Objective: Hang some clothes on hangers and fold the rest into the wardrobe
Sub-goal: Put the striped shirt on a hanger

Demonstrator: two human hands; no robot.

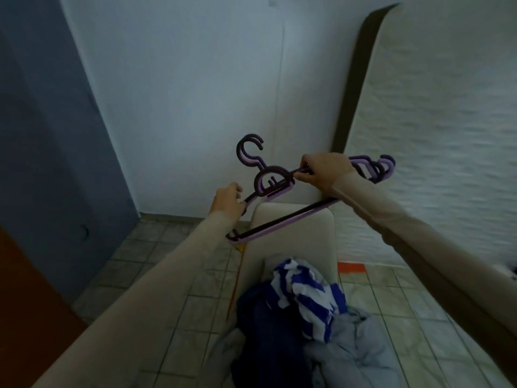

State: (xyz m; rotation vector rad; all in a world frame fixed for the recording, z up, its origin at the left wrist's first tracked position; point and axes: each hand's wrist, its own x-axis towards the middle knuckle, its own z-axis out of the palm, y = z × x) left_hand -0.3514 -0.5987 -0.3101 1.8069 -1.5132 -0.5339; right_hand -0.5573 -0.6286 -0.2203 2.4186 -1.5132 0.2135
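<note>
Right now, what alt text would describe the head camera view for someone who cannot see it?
A person's left hand and right hand grip a bunch of purple hangers above a pale chair piled with clothes, on a tiled floor.

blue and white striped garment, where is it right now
In the head view, the blue and white striped garment lies low and centre on the pale chair, atop the dark blue clothing, below the held hangers.

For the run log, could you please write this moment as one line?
left hand: grips hangers | right hand: grips hangers | clothes pile: on chair, none hung
</note>
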